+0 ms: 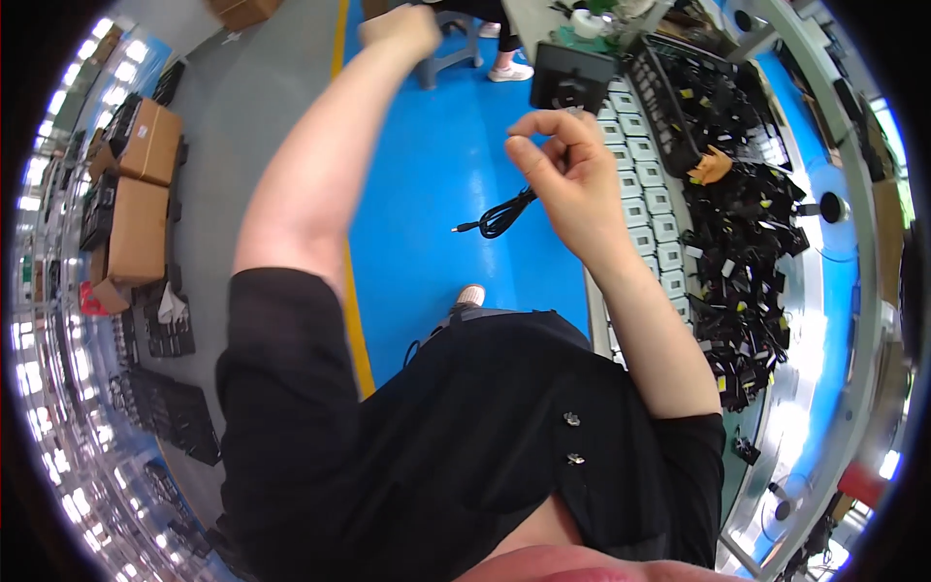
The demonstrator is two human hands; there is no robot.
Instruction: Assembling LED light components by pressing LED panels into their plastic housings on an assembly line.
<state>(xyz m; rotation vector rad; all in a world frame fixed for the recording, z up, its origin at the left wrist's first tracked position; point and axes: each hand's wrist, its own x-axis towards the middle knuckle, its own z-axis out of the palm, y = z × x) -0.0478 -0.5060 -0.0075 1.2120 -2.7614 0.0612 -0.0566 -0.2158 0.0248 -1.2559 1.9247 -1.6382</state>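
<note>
Boxes: brown cardboard cartons [136, 189] stacked at far left on the grey floor, black trays [170, 412] lying below them.
Left hand: left hand [402, 27] raised high at the top edge, arm stretched up and away from the body; fingers look curled into a fist, cannot tell if anything is inside it.
Floor stripe: yellow painted line [341, 39] runs between the grey floor and the glossy blue floor [427, 194].
Cable: thin black cable with a bundled loop and a small plug end [497, 215] hangs below the right hand, loop just left of the wrist, plug pointing left, over the blue floor.
Right hand: right hand [567, 170] clenched with fingertips pinched on the cable's upper end, thumb toward the camera.
Black box: flat black rectangular unit [570, 78] just above the right hand; cable top runs up toward it, junction hidden by the fingers.
Grey blocks: row of pale grey square adapters [648, 184] lined along the bench edge, right of the hand.
Cable heap: pile of black cables with yellow tags [747, 262] on the bench, further right.
</note>
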